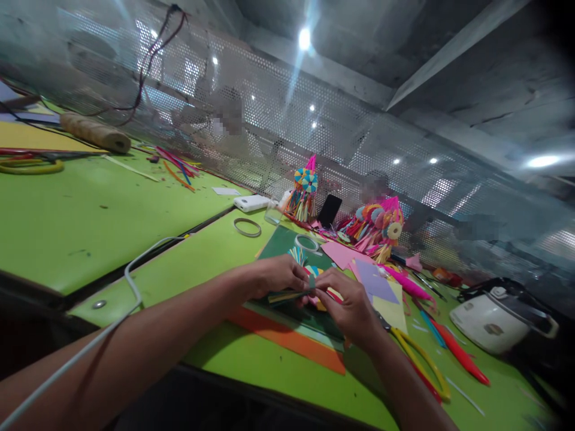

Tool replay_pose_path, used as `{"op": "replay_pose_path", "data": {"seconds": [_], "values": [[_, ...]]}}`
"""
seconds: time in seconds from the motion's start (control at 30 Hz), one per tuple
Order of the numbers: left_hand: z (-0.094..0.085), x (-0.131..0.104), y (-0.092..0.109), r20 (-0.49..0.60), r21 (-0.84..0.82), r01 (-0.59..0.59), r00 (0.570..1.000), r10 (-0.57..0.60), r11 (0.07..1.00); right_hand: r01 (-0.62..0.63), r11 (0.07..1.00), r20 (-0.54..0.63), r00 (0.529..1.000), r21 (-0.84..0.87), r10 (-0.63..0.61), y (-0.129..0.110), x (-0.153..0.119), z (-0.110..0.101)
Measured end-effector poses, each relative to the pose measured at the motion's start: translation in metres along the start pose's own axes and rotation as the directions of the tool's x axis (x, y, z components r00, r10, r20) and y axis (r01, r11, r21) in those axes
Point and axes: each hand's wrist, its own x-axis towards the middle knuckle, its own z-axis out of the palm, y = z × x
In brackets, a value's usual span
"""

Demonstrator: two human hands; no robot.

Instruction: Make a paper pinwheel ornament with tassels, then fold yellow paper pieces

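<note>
My left hand (281, 276) and my right hand (344, 298) meet over a dark green sheet (278, 242). Between their pinched fingertips is a small colourful paper craft (313, 272) with a fringed strip end (297, 255) sticking up behind the left fingers. Thin paper strips (283, 296) run out under my left hand. The fingers cover much of the craft. A white ring (306, 242) lies on the sheet just beyond, and orange paper (291, 342) shows below it.
Scissors (422, 362) and a red tool-like object (465, 356) lie right, near a white cooker (489, 320). Behind stand fringed paper ornaments (305, 188) and a dark phone (329, 209). A white cable (130, 281) crosses my left forearm. A twine roll (94, 131) lies far left.
</note>
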Motion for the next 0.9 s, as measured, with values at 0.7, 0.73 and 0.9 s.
{"op": "replay_pose_path", "data": {"seconds": [0.7, 0.73, 0.9], "values": [[0.001, -0.002, 0.005, 0.022, -0.097, 0.028, 0.999, -0.026, 0.995, -0.201, 0.979, -0.058, 0.978, 0.028, 0.202, -0.002, -0.003, 0.011], [0.002, -0.002, 0.005, 0.003, -0.073, 0.032, 0.999, -0.032, 0.997, -0.230, 0.971, -0.059, 0.971, 0.061, 0.233, -0.001, -0.004, 0.012], [0.002, 0.002, 0.002, -0.073, 0.150, -0.027, 0.997, 0.038, 0.988, -0.432, 0.814, 0.052, 0.892, 0.387, 0.449, 0.006, -0.004, 0.015]]}}
